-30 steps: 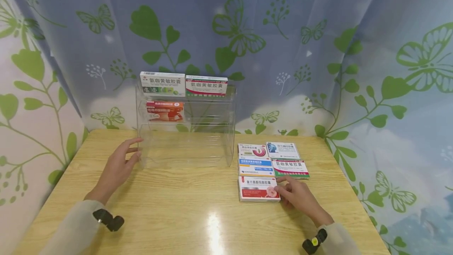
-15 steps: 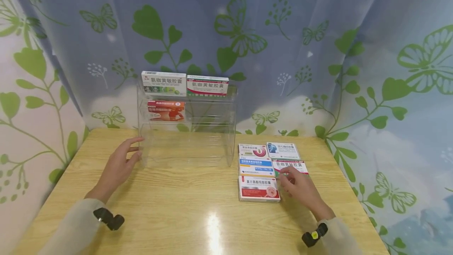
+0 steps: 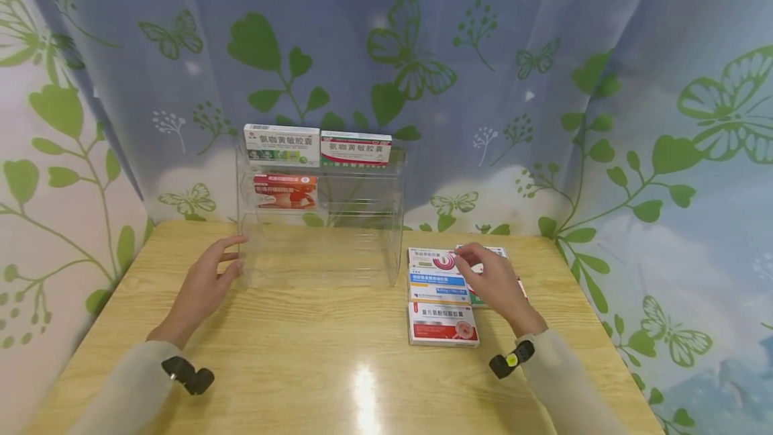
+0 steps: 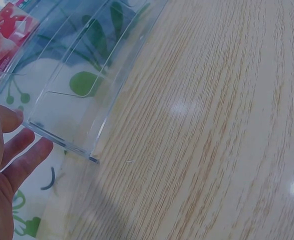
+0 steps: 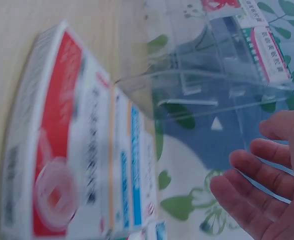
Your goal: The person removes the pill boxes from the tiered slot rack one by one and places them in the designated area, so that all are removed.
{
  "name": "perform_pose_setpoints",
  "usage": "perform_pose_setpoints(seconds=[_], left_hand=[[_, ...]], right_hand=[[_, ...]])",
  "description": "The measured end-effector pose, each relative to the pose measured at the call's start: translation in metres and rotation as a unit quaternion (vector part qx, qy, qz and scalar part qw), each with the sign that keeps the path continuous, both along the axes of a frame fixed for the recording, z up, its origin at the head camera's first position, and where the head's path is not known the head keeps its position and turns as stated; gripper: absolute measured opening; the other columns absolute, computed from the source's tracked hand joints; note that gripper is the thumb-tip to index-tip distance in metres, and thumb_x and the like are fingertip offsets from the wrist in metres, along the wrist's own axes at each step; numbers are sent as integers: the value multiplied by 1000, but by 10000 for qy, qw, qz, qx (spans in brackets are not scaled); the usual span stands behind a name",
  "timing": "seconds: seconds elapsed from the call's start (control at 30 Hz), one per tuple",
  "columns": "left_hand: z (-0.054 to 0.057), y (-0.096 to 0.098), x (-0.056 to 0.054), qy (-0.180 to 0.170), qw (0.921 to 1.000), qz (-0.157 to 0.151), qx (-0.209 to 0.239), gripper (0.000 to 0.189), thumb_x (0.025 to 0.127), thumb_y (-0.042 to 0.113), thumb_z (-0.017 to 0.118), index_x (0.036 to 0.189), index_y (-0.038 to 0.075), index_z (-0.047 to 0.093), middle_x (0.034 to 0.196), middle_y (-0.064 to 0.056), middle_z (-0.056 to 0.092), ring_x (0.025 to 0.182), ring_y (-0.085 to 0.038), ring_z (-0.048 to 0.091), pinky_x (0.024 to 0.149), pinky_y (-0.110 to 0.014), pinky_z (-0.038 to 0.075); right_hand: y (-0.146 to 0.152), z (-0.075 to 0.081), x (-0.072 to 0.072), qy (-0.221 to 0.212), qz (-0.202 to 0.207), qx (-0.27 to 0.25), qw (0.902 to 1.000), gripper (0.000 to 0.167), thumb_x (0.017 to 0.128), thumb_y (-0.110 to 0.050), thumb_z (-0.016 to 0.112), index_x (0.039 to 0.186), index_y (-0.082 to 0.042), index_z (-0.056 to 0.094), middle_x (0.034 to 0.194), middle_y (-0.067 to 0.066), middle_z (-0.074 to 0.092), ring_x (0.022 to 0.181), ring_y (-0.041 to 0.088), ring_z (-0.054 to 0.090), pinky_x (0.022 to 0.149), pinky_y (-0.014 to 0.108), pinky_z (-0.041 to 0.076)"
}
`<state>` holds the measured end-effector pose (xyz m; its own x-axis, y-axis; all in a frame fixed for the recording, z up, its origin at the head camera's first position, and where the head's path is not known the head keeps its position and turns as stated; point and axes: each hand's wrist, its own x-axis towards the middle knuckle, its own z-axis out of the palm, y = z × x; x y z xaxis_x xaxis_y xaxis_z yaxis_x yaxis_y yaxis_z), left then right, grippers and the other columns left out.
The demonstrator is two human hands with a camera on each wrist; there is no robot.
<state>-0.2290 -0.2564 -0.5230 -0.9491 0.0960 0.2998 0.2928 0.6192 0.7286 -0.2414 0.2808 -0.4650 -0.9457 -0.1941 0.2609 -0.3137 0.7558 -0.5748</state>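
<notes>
My left hand (image 3: 200,287) is at the left side of a clear plastic display rack (image 3: 397,247), fingers extended against its side panel; the left wrist view shows the fingertips at the panel's edge. Over the medicine boxes on the right hovers my right hand (image 3: 494,284), its fingers loosely bent and holding nothing. Nearest its fingertips is a white box with pink rings (image 3: 430,259). Below that lie a blue-and-white box (image 3: 437,286) and a red-and-white box (image 3: 443,324). The hand partly covers a white box (image 3: 500,251) and a green-and-red-edged box (image 3: 476,298).
On the rack's top tier stand a white-and-green box (image 3: 282,146) and a white box with red and green bands (image 3: 355,150). An orange-red box (image 3: 286,192) is on the tier below. A patterned curtain (image 3: 338,39) hangs behind the wooden table (image 3: 302,368).
My right hand has lifted from beside the red-and-white box and moved away from me, over the far boxes. The left hand stays at the rack. No box has visibly moved.
</notes>
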Motion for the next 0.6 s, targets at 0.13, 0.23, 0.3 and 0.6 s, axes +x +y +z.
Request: perform_pose_setpoints(seconds=[0.13, 0.23, 0.3, 0.6], left_hand=[[-1, 0, 0, 3, 10000, -4, -16, 49, 113, 7, 58, 162, 10, 47, 163, -26, 47, 132, -50, 65, 93, -64, 65], [-1, -1, 0, 50, 10000, -3, -15, 49, 113, 7, 58, 161, 9, 48, 163, -26, 48, 131, -51, 65, 93, -65, 65], [-1, -1, 0, 83, 10000, -20, -1, 49, 113, 6, 58, 161, 8, 48, 163, -26, 48, 131, -51, 65, 92, -64, 65], [-1, 0, -1, 47, 10000, -43, 35, 49, 113, 6, 58, 161, 8, 48, 164, -27, 47, 131, -51, 65, 92, -63, 65]], right_hand=[[-19, 8, -10, 136, 141, -155, 9997, 27, 109, -24, 69, 131, -8, 72, 117, 7, 78, 107, 25, 73, 87, 41, 65], [-34, 16, -17, 137, 247, -349, 9990, 29, 110, -24, 69, 134, -9, 72, 120, 8, 77, 111, 25, 72, 89, 41, 64], [-46, 21, -21, 120, 303, -458, 9984, 29, 110, -24, 68, 135, -9, 71, 123, 7, 76, 114, 25, 72, 91, 43, 65], [-91, 45, -39, 329, 604, -701, 9952, 25, 110, -21, 68, 132, -12, 72, 125, 7, 75, 117, 26, 71, 95, 47, 64]])
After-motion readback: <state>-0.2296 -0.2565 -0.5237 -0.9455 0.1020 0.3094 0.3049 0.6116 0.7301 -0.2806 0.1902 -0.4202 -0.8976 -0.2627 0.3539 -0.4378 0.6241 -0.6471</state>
